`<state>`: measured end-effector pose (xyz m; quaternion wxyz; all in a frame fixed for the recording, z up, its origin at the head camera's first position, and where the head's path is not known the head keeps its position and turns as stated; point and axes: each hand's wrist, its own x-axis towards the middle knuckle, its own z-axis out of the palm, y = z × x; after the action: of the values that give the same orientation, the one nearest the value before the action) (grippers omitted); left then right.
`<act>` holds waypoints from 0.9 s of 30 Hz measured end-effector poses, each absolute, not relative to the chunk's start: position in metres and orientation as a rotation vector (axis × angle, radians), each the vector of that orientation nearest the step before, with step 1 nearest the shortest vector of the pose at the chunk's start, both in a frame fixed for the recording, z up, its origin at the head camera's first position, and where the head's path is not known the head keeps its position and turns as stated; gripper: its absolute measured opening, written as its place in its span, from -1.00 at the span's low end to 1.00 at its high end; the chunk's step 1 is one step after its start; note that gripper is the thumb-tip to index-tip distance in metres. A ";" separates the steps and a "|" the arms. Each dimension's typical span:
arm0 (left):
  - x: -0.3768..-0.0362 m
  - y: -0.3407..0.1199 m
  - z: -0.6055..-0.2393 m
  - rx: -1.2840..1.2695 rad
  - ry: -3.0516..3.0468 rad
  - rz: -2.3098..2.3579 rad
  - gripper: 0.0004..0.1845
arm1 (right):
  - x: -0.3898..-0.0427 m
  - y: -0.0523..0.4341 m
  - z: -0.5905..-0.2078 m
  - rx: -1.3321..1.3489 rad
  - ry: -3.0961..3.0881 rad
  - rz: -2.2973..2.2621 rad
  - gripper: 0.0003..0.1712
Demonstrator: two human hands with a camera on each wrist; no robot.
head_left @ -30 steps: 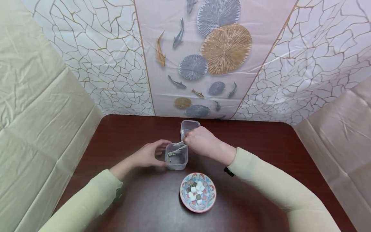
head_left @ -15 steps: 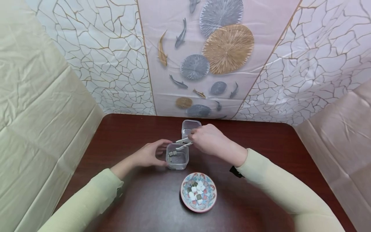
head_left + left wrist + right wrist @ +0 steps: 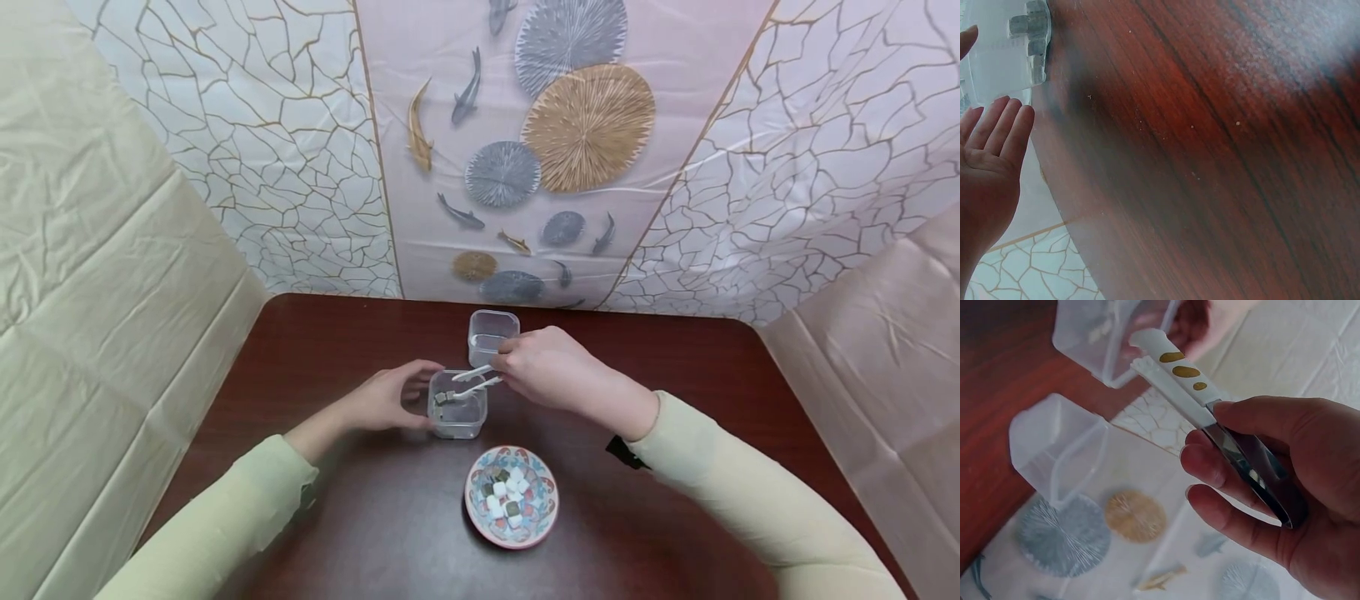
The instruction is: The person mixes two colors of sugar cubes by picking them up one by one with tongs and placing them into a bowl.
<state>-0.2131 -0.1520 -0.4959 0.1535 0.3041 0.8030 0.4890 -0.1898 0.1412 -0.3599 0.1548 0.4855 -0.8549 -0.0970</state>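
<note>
Left hand (image 3: 386, 400): loosely spread at near plastic container's (image 3: 457, 432) left; should brace it.
Right hand (image 3: 551, 367): pinches tongs (image 3: 477, 387), tips parted over container.
Gray cubes (image 3: 446, 397): squeeze squarely, gently.

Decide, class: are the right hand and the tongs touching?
Touching: the right wrist view shows the right hand gripping the tongs around their metal part.

Left arm (image 3: 232, 492) and right arm (image 3: 727, 467) are slanting inward

The left grip (image 3: 390, 400) is resting half-spread, its thumb (image 3: 967, 41) standing apart from nearly straight fingers (image 3: 1002, 128). The right grip (image 3: 543, 367) is pinching, its thumb (image 3: 1266, 417) lying opposite bent fingers (image 3: 1238, 525).
</note>
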 end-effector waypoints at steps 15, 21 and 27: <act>-0.213 -0.152 -0.495 0.860 2.309 1.399 -0.13 | -0.198 0.124 -0.392 1.426 -2.438 -0.382 -0.85; -0.213 -0.152 -0.496 0.867 2.307 1.396 -0.13 | -0.203 0.121 -0.398 1.437 -2.440 -0.387 -0.87; -0.213 -0.151 -0.496 0.863 2.303 1.403 -0.12 | -0.205 0.120 -0.398 1.457 -2.539 -0.329 -0.86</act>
<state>-0.2127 -0.1514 -0.4957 0.1544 0.3010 0.8036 0.4897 -0.2050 0.1198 -0.3982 0.0977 0.4924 -0.8577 -0.1113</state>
